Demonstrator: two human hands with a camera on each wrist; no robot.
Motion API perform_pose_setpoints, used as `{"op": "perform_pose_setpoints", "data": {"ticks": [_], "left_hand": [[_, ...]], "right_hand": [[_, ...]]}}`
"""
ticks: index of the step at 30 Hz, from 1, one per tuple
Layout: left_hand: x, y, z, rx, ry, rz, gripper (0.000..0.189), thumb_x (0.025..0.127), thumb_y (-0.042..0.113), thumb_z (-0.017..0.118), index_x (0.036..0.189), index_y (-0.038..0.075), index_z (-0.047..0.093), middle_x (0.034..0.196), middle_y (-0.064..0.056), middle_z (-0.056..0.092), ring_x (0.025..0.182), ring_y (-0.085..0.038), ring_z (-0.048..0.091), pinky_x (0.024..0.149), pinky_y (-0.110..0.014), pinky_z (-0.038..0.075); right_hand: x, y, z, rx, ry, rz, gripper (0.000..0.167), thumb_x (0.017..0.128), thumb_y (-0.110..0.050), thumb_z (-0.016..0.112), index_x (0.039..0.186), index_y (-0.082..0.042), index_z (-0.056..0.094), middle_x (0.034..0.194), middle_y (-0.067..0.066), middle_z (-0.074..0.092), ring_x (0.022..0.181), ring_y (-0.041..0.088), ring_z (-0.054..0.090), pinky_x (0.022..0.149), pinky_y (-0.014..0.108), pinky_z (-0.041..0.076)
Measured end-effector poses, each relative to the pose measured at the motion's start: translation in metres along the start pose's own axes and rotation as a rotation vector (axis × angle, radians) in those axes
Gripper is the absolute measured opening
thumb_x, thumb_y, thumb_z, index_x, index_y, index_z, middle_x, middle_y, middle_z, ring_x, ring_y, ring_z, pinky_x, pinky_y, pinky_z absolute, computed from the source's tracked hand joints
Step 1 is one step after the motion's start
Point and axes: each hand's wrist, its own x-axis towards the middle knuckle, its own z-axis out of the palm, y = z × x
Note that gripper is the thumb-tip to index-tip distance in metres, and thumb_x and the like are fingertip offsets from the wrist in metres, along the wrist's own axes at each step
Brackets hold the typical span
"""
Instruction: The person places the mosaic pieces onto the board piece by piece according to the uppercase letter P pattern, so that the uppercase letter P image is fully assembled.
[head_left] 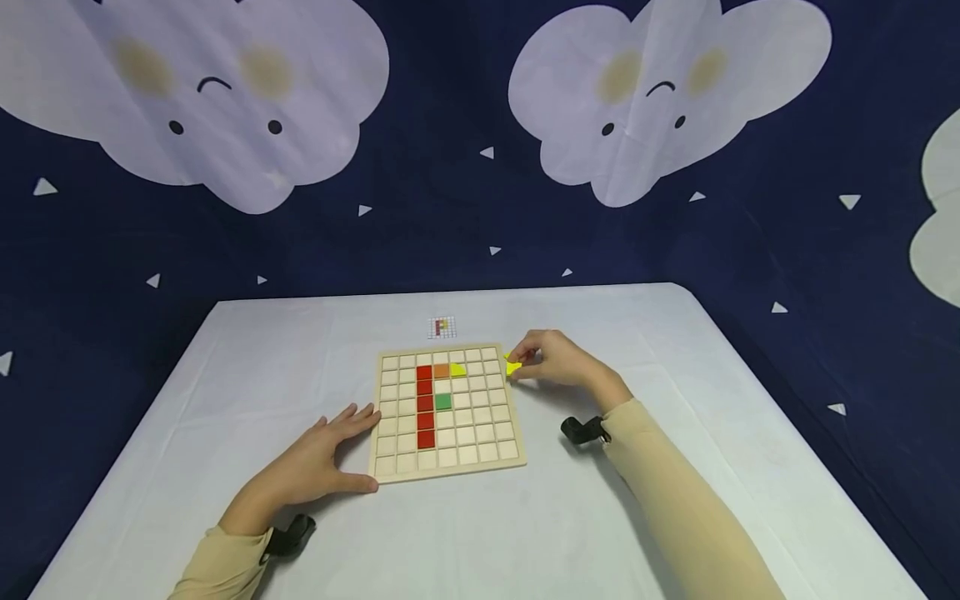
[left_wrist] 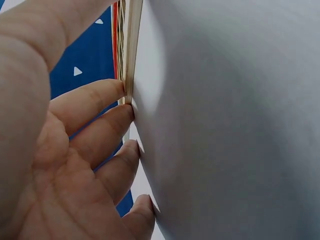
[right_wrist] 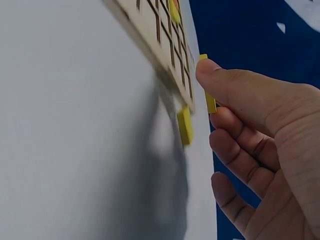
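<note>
A wooden grid board (head_left: pixel 480 429) lies on the table, holding a column of red squares (head_left: pixel 425 403), an orange square (head_left: pixel 441 371), a yellow piece with a slanted side (head_left: pixel 457 370) and a green square (head_left: pixel 443 402). My left hand (head_left: pixel 318 458) spreads along the board's left edge, thumb at the near corner and fingertips against the side. Beyond the right edge, my right hand (head_left: pixel 558 362) pinches a yellow block (right_wrist: pixel 210 100) between thumb and finger, raised off the table. Another yellow block (right_wrist: pixel 185 126) lies under it beside the board's edge.
A small printed card (head_left: pixel 442 327) with a coloured grid pattern lies behind the board. White cloth covers the table (head_left: pixel 300 350). Behind it hangs a dark blue curtain (head_left: pixel 435 242) with clouds and triangles. Black wrist cameras (head_left: pixel 581 430) sit at both sleeves.
</note>
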Motion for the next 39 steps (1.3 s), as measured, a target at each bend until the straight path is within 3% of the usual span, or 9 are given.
{"op": "perform_pose_setpoints", "data": {"ticks": [10, 29, 39], "left_hand": [[0.005, 0.0, -0.005, 0.02, -0.009, 0.006, 0.104, 0.075, 0.05, 0.095, 0.158, 0.004, 0.052, 0.168, -0.02, 0.044, 0.16, -0.052, 0.03, 0.125, -0.081, 0.019], [0.003, 0.0, -0.004, -0.007, -0.018, -0.018, 0.106, 0.075, 0.052, 0.095, 0.159, 0.006, 0.052, 0.17, -0.017, 0.043, 0.162, -0.05, 0.028, 0.127, -0.079, 0.016], [0.002, 0.0, -0.003, -0.01, -0.021, -0.01, 0.105, 0.075, 0.052, 0.095, 0.159, 0.007, 0.052, 0.169, -0.018, 0.043, 0.162, -0.05, 0.028, 0.127, -0.079, 0.016]], "right_hand": [[0.012, -0.028, 0.012, -0.004, -0.079, -0.018, 0.019, 0.09, -0.021, 0.088, 0.107, -0.015, 0.083, 0.102, -0.001, 0.072, 0.094, 0.012, 0.064, 0.088, 0.03, 0.057], [0.027, -0.052, 0.044, -0.014, -0.158, -0.079, 0.018, 0.091, -0.019, 0.087, 0.108, -0.013, 0.083, 0.103, -0.002, 0.074, 0.092, 0.009, 0.063, 0.084, 0.023, 0.056], [0.029, -0.057, 0.051, -0.026, -0.185, -0.09, 0.017, 0.09, -0.018, 0.089, 0.106, -0.014, 0.083, 0.101, -0.003, 0.074, 0.089, 0.006, 0.062, 0.082, 0.021, 0.056]]}}
